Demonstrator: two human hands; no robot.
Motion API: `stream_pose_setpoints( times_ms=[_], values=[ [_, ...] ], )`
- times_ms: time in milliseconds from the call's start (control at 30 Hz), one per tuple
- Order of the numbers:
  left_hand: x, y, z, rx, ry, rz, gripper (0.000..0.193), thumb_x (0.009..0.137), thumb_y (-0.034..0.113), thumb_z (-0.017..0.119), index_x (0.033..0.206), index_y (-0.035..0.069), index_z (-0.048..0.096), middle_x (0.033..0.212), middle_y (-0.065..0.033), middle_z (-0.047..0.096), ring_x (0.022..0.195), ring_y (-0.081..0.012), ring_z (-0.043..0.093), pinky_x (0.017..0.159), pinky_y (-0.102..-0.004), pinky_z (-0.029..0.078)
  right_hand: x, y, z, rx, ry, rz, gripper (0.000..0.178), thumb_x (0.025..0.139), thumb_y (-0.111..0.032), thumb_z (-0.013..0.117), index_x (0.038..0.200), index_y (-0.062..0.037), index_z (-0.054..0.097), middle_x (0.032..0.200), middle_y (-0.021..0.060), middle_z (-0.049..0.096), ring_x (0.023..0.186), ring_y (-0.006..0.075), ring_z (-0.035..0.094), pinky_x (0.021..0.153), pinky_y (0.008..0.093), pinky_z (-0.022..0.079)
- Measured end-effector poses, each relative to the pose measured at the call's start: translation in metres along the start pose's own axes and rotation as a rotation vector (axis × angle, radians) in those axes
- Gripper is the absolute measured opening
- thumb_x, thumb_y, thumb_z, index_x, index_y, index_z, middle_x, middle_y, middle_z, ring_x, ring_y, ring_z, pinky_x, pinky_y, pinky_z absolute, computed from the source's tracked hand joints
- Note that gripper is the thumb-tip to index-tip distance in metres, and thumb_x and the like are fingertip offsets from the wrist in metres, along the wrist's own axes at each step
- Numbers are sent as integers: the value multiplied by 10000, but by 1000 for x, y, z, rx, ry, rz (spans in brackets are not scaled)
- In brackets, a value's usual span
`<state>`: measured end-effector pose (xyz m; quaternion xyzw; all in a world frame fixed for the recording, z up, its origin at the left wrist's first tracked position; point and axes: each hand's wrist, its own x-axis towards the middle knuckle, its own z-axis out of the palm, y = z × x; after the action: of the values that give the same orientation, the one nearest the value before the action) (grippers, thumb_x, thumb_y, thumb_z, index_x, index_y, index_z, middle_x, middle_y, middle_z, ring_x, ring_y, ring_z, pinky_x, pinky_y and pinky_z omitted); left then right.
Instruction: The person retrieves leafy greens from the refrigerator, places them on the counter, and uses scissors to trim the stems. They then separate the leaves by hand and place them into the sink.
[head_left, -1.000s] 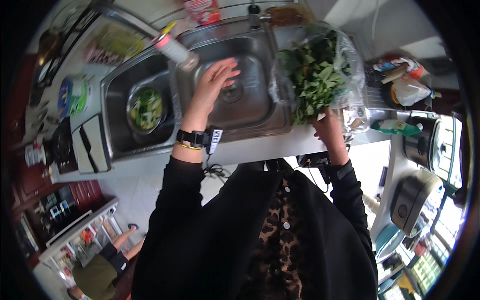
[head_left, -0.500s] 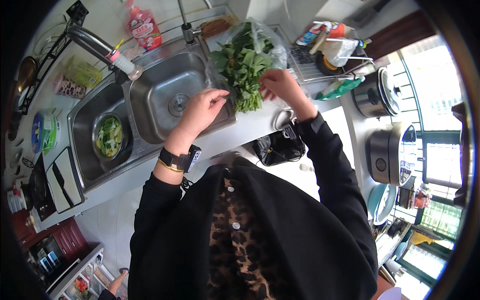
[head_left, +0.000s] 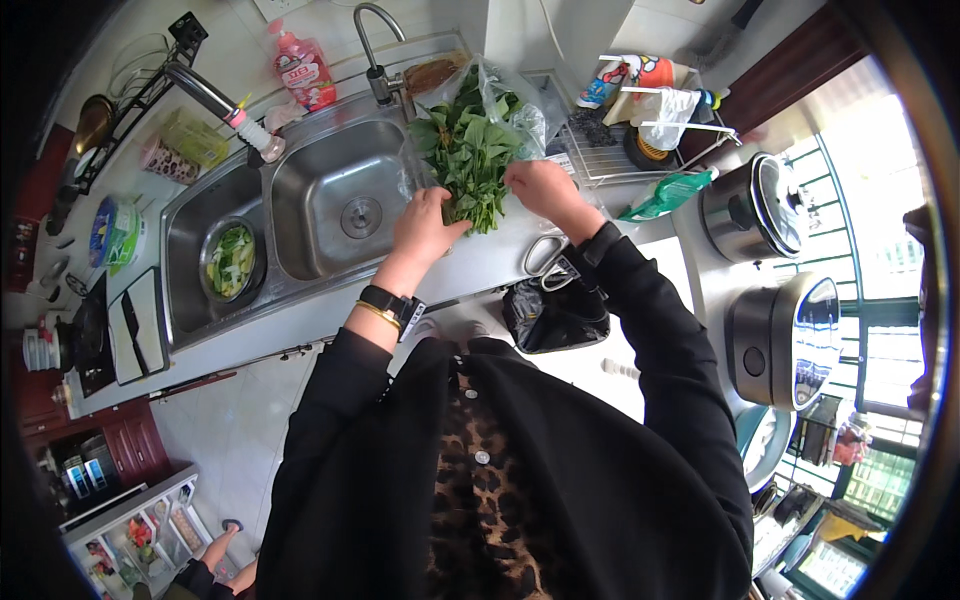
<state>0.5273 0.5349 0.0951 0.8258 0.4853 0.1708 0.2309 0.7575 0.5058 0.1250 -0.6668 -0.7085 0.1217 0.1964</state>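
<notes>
A bunch of leafy greens (head_left: 468, 150) lies on the counter right of the sink, partly inside a clear plastic bag (head_left: 515, 108). My left hand (head_left: 422, 228) is at the lower left side of the bunch, thumb and fingers apart, the fingertips against its edge. On the opposite side my right hand (head_left: 545, 190) has its fingers curled and pinched together beside the leaves. What sits between those fingertips, if anything, is too small to make out.
A double steel sink (head_left: 345, 165) is to the left, with a bowl of cut vegetables (head_left: 230, 262) in its left basin. Scissors (head_left: 543, 256) lie at the counter edge, above a black-lined bin (head_left: 555, 318). A knife (head_left: 133, 325) rests on a white board (head_left: 150, 340).
My left hand has come up against the greens from beside them. My right hand's fingers, looser before, are now drawn together. The view has shifted slightly.
</notes>
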Motion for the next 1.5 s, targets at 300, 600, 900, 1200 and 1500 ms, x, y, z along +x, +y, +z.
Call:
stream_pose_setpoints(
  times_ms=[300, 600, 900, 1200, 1500],
  values=[
    [16, -30, 40, -178, -7, -180, 311, 820, 299, 737, 987, 48, 661, 853, -71, 723, 784, -228, 691, 700, -369, 525, -15, -5, 51, -357, -181, -238, 139, 802, -110, 599, 913, -143, 677, 846, 85, 693, 817, 298, 692, 707, 418, 551],
    [5, -41, 20, -893, -115, -334, 241, 885, 120, 705, 1073, -8, 627, 857, -29, 701, 727, -99, 647, 623, -245, 489, 2, 5, 1, 287, 61, -6, 154, 859, -193, 608, 959, -98, 675, 871, 160, 686, 795, 387, 650, 706, 455, 528],
    [14, -13, -7, -541, 4, 9, 407, 826, 35, 731, 1214, 73, 614, 857, -33, 683, 737, -95, 634, 671, -258, 525, 0, -42, 18, -66, 185, -395, 293, 782, -94, 626, 1068, -128, 676, 969, 45, 665, 1014, 248, 617, 841, 375, 527],
    [14, -54, -28, -979, -144, -217, 506, 855, -31, 683, 1334, 61, 550, 1020, -61, 666, 871, -127, 677, 712, -243, 558, 5, -33, 27, -135, 201, -102, 270, 779, -89, 601, 1030, -117, 696, 949, 52, 660, 963, 265, 627, 787, 376, 533],
    [10, -61, -25, -832, -162, -46, 362, 887, -1, 639, 1244, 51, 616, 1086, -85, 667, 884, -163, 698, 759, -280, 560, 2, -79, 59, -322, 77, -342, 31, 741, -123, 633, 771, -130, 639, 857, 53, 525, 864, 247, 581, 721, 383, 473]
  ],
)
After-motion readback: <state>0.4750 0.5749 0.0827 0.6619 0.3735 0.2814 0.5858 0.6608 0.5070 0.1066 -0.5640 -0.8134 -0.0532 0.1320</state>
